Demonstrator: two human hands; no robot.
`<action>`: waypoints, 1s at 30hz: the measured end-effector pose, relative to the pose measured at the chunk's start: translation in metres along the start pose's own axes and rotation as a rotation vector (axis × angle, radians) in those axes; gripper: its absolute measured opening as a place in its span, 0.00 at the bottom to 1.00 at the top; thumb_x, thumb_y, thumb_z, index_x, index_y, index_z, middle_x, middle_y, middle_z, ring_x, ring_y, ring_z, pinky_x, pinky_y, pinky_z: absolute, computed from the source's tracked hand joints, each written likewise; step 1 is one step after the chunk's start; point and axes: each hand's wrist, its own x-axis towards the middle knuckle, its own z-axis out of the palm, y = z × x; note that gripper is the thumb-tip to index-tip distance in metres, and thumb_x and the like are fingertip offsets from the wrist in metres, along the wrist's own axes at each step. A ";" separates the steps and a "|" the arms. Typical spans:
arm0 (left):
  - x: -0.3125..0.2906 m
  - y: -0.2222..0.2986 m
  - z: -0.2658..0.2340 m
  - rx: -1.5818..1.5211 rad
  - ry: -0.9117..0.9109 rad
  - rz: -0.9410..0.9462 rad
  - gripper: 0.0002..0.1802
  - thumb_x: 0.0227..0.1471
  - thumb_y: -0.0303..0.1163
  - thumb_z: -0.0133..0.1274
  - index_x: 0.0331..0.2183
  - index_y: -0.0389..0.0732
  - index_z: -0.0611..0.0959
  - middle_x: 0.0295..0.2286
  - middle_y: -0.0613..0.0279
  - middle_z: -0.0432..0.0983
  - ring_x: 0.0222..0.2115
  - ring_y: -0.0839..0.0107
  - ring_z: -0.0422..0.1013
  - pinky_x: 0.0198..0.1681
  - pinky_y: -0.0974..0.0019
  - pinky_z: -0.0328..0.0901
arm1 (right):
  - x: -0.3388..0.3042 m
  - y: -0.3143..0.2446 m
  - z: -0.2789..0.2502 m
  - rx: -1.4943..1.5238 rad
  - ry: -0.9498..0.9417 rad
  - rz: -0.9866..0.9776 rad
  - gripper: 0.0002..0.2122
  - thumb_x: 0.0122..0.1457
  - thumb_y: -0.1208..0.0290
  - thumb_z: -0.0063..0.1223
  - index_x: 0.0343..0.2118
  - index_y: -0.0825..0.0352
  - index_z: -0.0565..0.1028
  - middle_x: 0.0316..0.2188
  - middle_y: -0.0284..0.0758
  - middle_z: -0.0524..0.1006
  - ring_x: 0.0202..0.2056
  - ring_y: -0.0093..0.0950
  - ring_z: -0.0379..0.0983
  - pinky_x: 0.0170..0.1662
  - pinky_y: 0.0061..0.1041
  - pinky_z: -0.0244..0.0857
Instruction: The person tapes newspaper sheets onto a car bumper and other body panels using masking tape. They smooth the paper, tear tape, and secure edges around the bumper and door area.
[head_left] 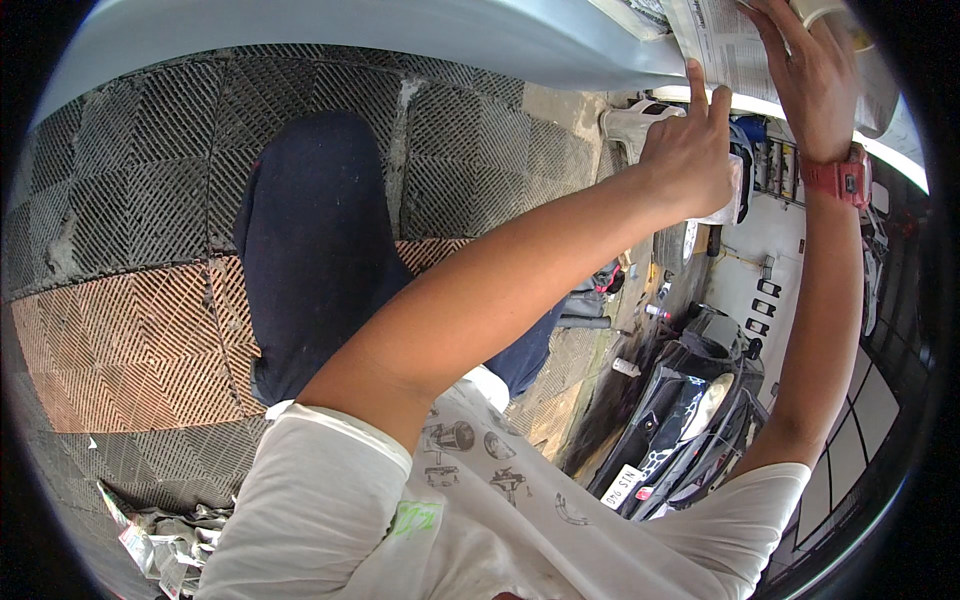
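Note:
A sheet of newspaper (722,48) lies against the edge of a smooth pale blue panel (430,28) at the top. My left hand (690,160) reaches up to the panel's lower edge beside the sheet. Its index finger is stretched out towards the paper, while other fingers curl in. Something pale shows beneath its palm, mostly hidden, and its kind is unclear. To the right, my right hand (815,80), with a red watch (842,180) on the wrist, has its fingers stretched out and apart over the newspaper.
Ribbed floor tiles (130,170) in grey and orange spread below my bent knee (315,210). A dark vehicle (670,420) stands to the right, with a white bottle (626,367) on the floor near it. Crumpled newspaper (175,545) lies at lower left.

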 end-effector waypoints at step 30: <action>0.036 0.005 -0.019 0.170 -0.062 -0.082 0.44 0.60 0.41 0.62 0.66 0.27 0.61 0.63 0.20 0.64 0.55 0.38 0.78 0.60 0.48 0.72 | -0.010 0.001 -0.025 -0.067 -0.292 -0.191 0.12 0.56 0.71 0.67 0.44 0.61 0.83 0.49 0.40 0.82 0.56 0.41 0.76 0.56 0.43 0.70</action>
